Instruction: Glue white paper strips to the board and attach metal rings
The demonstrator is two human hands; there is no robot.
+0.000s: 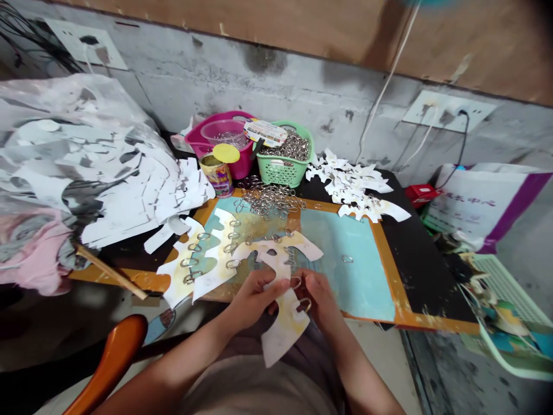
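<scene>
My left hand (257, 297) grips a white cut-out piece (285, 340) with notched, curved edges and yellowish stains. The fingers of my right hand (317, 294) are pinched at a metal ring (295, 282) on the same piece's right edge. Just below, another metal ring (305, 304) sits in a notch. Beyond my hands lies a curved white piece (309, 249) with several rings along its upper edge. To the left, two more notched pieces, a nearer one (211, 279) and an outer one (173, 276), carry rings along their edges. One loose ring (348, 259) lies on the blue mat (358, 288).
A pile of metal rings (274, 200) lies before a green basket (280, 170) full of rings. Beside it stand a pink basket (242, 164) and an open tin (218, 176). White cut-outs are heaped left (129, 196) and right (345, 178). A wooden stick (112, 271) juts over the left edge.
</scene>
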